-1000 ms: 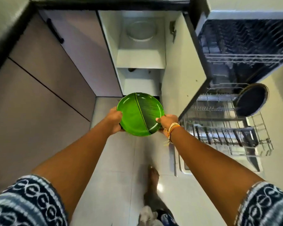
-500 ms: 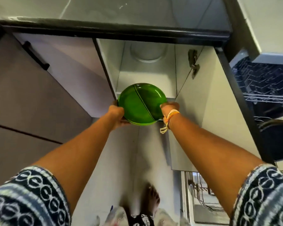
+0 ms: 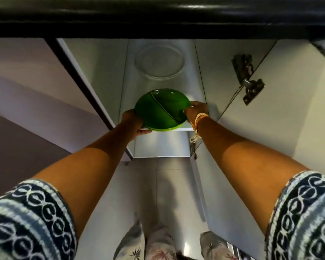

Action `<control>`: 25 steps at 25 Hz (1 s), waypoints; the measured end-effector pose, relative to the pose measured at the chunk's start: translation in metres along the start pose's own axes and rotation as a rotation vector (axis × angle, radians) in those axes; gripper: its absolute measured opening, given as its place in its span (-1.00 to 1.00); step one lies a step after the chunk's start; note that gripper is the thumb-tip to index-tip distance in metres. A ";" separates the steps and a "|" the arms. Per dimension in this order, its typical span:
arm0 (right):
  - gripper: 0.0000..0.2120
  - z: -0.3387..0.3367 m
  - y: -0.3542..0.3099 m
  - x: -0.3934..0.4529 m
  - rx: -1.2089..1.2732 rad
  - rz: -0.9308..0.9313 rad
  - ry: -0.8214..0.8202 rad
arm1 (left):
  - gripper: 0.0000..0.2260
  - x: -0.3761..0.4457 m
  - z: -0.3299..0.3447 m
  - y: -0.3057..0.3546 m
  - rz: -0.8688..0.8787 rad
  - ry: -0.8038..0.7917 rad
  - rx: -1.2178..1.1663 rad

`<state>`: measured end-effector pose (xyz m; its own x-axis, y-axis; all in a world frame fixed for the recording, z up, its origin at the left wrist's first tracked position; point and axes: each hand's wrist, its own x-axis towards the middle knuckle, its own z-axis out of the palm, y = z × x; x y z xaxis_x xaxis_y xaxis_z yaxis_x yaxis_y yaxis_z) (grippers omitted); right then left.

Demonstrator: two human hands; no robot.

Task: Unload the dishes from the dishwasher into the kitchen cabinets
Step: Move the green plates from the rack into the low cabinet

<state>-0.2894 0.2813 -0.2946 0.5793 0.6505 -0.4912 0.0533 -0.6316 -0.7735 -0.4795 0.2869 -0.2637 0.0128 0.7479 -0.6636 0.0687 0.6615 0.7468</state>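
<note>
my left hand (image 3: 132,121) and right hand (image 3: 196,110) grip the green plate (image 3: 160,109) by opposite rims at frame centre, its far edge over the shelf (image 3: 158,83), clear dish (image 3: 159,61) beyond.

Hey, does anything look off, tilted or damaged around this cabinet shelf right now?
Nothing stands out. Both hands, left and right, hold the intact green plate over the shelf edge; a clear glass dish sits flat further back.
</note>
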 end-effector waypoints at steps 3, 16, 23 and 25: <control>-0.60 0.015 0.004 0.027 0.019 -0.043 0.037 | -0.70 0.033 0.007 0.003 0.036 0.012 -0.053; -0.65 0.026 0.016 -0.012 0.135 -0.024 0.061 | -0.27 0.050 0.021 -0.034 0.111 0.189 0.485; -0.51 0.000 0.014 -0.102 -0.340 0.013 -0.215 | -0.49 -0.067 0.028 -0.031 0.183 0.014 0.745; -0.50 -0.018 0.008 -0.129 -0.479 -0.043 -0.224 | -0.47 -0.098 0.016 -0.033 0.291 0.015 0.848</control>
<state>-0.3493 0.1846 -0.2307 0.3835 0.7212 -0.5769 0.4695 -0.6902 -0.5507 -0.4672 0.1911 -0.2243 0.1318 0.8841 -0.4482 0.7790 0.1873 0.5984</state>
